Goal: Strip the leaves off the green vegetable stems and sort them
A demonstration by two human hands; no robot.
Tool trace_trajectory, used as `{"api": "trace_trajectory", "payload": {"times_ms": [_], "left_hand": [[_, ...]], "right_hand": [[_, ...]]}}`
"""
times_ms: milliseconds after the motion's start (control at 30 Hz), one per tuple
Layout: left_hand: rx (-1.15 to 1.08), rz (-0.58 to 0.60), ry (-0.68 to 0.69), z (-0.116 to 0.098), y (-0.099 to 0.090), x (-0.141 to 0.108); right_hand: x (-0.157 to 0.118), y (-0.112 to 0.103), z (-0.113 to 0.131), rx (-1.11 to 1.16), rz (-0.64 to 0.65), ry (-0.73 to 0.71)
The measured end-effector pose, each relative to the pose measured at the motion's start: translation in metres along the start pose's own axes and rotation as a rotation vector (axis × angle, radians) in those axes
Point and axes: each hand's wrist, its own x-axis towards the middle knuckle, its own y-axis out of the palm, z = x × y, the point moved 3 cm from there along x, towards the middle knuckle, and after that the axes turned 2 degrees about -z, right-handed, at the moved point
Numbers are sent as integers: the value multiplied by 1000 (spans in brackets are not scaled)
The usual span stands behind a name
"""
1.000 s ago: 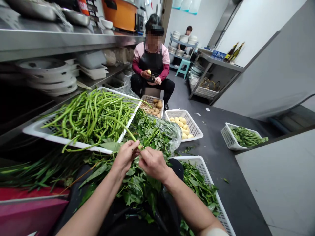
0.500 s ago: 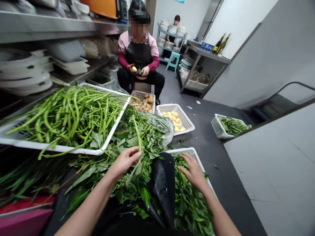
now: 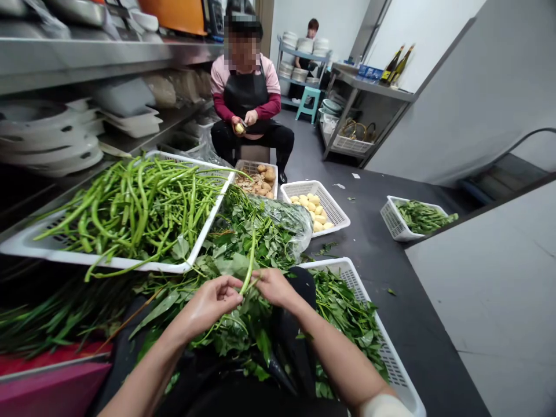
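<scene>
Pinched in my left hand (image 3: 219,298) is a green leafy-vegetable stem (image 3: 251,260), its long end pointing up and away. Close against it, my right hand (image 3: 275,286) is closed with fingertips at the same stem, gripping a small side piece of it. Beneath both hands lies a heap of leafy greens (image 3: 208,330) across my lap. To the left, a white basket (image 3: 191,263) is piled with bare green stems (image 3: 143,202). On the right, another white basket (image 3: 393,359) holds leaves and leafy tops (image 3: 347,313).
Ahead, a seated person (image 3: 245,92) in a dark apron works on a potato. White baskets of peeled potatoes (image 3: 315,211), peelings (image 3: 252,184) and greens (image 3: 421,217) stand on the floor. Metal shelving (image 3: 108,63) runs along the left. A second person (image 3: 309,43) is behind a plate rack.
My right hand has moved left from the right basket to the stem in my left hand and closed on it. The seated person's hands have shifted on the potato.
</scene>
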Motion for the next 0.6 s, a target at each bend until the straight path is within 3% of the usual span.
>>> {"api": "trace_trajectory", "payload": {"times_ms": [100, 200, 267, 400, 467, 600], "left_hand": [[-46, 33, -58, 7, -4, -11], [-60, -60, -47, 10, -11, -19], [-48, -148, -6, 10, -13, -21], [-3, -217, 62, 15, -5, -20], [26, -185, 62, 20, 1, -20], [104, -118, 59, 23, 6, -23]], "right_hand": [[20, -29, 2, 107, -260, 62], [21, -33, 9, 137, -264, 71], [9, -18, 10, 138, -195, 77], [-14, 39, 2, 154, 84, 97], [-14, 61, -3, 196, 41, 53], [9, 79, -13, 305, -217, 38]]}}
